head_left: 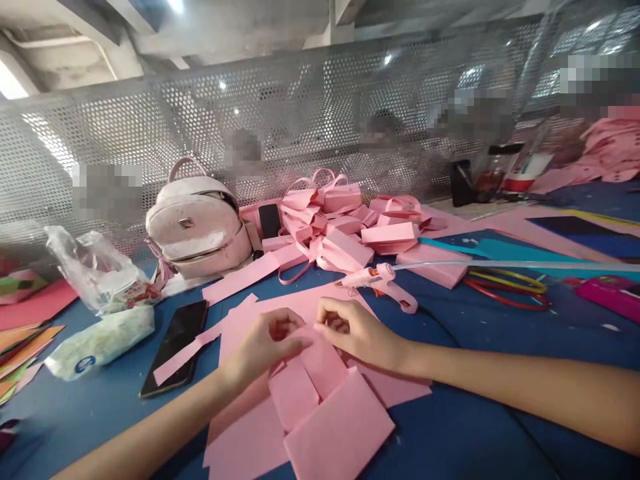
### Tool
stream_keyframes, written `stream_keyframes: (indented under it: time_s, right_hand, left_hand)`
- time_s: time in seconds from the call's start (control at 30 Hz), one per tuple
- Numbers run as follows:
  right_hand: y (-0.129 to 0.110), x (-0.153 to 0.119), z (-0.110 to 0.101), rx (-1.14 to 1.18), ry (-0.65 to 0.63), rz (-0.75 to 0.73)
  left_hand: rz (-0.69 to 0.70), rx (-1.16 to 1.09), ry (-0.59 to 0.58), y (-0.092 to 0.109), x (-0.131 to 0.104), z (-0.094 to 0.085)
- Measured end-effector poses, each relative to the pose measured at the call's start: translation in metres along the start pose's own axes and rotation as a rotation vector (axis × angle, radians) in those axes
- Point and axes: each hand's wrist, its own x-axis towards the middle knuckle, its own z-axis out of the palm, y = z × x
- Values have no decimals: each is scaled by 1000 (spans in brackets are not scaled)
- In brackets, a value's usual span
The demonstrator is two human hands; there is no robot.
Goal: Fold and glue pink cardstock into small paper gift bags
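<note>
both hands meet over the folded pink paper [323, 363] at the middle of the desk [565, 340]. on the right hand [357, 330] i see thumb and fingertips pinched on its far edge; on the left hand [275, 337] the thumb lies against the paper with the fingers curled, and i cannot tell whether they close on it. the paper's broad near panel tilts toward me, and a large pink sheet [235, 427] spreads underneath. just beyond the right hand i have the pink glue gun [373, 276], nozzle to the left, with a pale stick running out of its back. to the left, a pink strip [175, 363] crosses the dark phone [185, 327]. farther back i make out a heap of folded pink pieces [345, 243] beside a pale pink backpack [200, 230].
</note>
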Motion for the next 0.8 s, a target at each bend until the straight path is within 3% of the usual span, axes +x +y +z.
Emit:
stream_keyframes:
  time_s: [0.2, 0.4, 0.8]
  right_hand:
    - [3, 6, -1, 279, 8, 189]
    - [13, 8, -1, 402, -9, 202]
    - [14, 6, -6, 422, -82, 251]
  left_hand:
    - [75, -55, 75, -5, -1, 4]
    - [175, 13, 251, -8, -3, 4]
    - [73, -118, 173, -13, -8, 8]
